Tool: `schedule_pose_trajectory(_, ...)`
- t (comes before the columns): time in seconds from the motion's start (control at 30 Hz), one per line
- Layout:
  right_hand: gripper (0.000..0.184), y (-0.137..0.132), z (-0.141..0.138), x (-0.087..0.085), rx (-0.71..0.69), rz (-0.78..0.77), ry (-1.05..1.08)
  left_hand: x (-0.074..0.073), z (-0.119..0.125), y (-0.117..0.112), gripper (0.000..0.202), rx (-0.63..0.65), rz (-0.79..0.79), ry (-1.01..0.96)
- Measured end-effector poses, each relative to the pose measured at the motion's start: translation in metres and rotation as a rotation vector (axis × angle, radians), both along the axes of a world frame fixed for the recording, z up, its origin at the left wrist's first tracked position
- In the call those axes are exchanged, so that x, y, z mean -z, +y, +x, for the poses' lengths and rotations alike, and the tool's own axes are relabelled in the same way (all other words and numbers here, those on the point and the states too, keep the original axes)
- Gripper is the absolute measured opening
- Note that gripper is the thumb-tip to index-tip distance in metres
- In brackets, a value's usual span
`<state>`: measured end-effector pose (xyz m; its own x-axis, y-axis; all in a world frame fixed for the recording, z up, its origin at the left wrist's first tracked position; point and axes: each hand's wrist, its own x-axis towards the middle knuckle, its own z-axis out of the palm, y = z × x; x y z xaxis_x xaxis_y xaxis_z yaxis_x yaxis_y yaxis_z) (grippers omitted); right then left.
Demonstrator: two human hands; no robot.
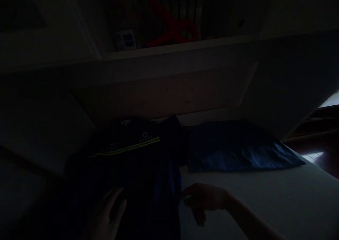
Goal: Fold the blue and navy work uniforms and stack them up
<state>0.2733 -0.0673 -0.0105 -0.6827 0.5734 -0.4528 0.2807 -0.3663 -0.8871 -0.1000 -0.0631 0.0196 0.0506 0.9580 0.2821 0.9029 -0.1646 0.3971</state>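
So it's really dark, but a dark shirt (132,162) lies flat on the bed (265,197), its long axis running away from the camera with the collar at the far end, next to a blue pillow (238,148). The left hand (108,211) rests open and flat on the shirt, holding nothing. The right hand (203,197) touches the shirt's right edge with loosely curled fingers, though I can't tell if it's actually pinching the fabric.

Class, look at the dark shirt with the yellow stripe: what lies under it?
The dark shirt lies on a pale bed surface. The left hand rests on it. Anything beneath is covered.
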Motion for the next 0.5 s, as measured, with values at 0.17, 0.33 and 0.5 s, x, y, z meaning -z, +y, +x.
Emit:
schedule_pose_trajectory(0.17,0.059,0.033,0.045,0.02,0.534,0.203,-0.01,0.043,0.118,0.057,0.046,0.248,-0.075,0.037)
schedule_pose_trajectory(0.33,0.037,0.103,0.134,0.028,0.831,0.514,-0.637,0.069,0.146,0.084,0.039,0.173,-0.128,0.241)
schedule_pose_trajectory(0.5,0.048,0.189,0.198,0.036,0.868,0.576,-0.96,0.07,0.149,0.083,0.038,0.15,-0.151,0.288)
